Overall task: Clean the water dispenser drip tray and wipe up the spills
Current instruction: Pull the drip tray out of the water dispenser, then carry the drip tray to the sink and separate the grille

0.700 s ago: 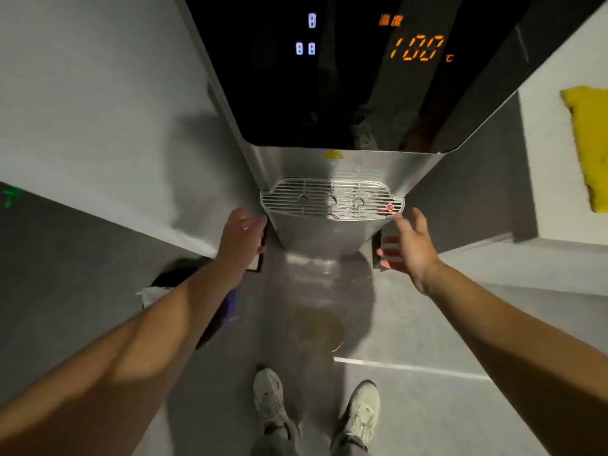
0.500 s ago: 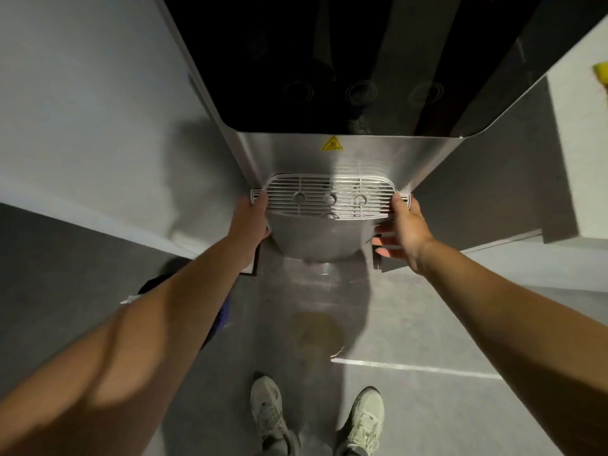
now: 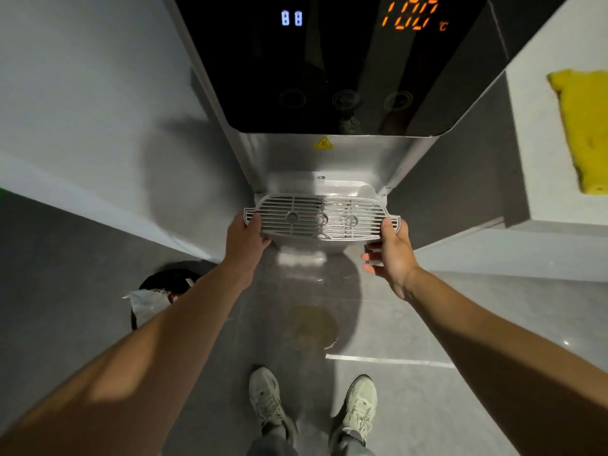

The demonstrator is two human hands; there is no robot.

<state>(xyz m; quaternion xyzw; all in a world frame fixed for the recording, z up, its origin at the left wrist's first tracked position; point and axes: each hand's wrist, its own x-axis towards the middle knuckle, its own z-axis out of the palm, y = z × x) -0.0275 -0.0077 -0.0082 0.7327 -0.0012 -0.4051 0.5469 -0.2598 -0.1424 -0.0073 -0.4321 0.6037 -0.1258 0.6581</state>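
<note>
Both arms reach forward; the left hand (image 3: 245,240) grips the 9 o'clock end of the drip tray (image 3: 320,218), the right hand (image 3: 391,248) the 3 o'clock end. Earlier seated in the water dispenser (image 3: 329,153), the tray now sits pulled out, baring the recess. A yellowish spill (image 3: 311,325) lies at 6 o'clock

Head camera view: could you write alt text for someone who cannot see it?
Two bare hands, left and right, hold a grey slotted drip tray by its ends at a water dispenser reading 100 °C. A yellowish puddle lies on the floor.
</note>
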